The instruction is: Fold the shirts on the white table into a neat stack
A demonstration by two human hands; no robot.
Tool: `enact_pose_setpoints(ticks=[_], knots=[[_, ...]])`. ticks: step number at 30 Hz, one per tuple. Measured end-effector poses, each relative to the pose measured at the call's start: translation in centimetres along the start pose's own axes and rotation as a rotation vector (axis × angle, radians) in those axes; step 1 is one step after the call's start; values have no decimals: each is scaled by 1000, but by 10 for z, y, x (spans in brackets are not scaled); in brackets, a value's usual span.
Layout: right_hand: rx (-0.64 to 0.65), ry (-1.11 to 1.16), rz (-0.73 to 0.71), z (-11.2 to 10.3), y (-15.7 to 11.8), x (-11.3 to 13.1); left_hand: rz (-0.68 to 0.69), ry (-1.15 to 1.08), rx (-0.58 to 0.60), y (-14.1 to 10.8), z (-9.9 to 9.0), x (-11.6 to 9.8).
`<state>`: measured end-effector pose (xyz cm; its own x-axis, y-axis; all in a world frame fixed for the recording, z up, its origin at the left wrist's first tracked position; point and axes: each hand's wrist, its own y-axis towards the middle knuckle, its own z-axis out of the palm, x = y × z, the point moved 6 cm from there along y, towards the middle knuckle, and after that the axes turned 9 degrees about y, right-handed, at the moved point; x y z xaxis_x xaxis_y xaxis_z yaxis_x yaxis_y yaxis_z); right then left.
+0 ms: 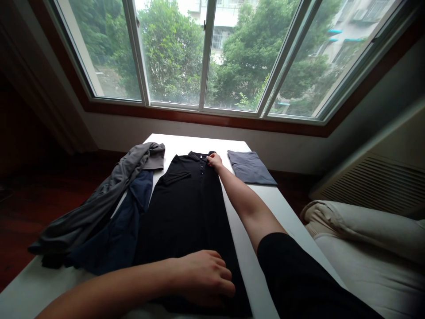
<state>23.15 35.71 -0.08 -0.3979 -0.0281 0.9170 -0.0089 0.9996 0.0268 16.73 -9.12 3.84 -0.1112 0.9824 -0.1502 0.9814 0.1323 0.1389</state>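
A black collared shirt (179, 212) lies on the white table (245, 212), its collar toward the window and its left sleeve folded inward over the chest. My right hand (214, 161) pinches the shirt near the right side of the collar, beside the button placket. Near the hem, my left hand (209, 277) rests on the lower right part of the shirt with its fingers curled down; the fingertips and whatever they grip are hidden.
Grey clothing (116, 177) and a navy garment (122, 230) lie heaped at the table's left edge. A folded grey-blue garment (251, 168) is at the back right. A cream sofa (365, 239) stands to the right, and a window (206, 115) is behind the table.
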Motion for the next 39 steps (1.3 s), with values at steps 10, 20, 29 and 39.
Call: enact_pose_setpoints(ticks=[10,20,29,39], knots=[[13,-549,-263,38,-10,-23,-197,-42,-48,-17,10,25],[80,-704,-214,47,-1,-49,-204,-119,32,-14,32,7],[-109,-492,-391,21,-21,-9,-384,-21,-69,-41,6,56],[-412,-117,-467,-61,-88,-12,-1120,-286,-472,-85,-20,230]])
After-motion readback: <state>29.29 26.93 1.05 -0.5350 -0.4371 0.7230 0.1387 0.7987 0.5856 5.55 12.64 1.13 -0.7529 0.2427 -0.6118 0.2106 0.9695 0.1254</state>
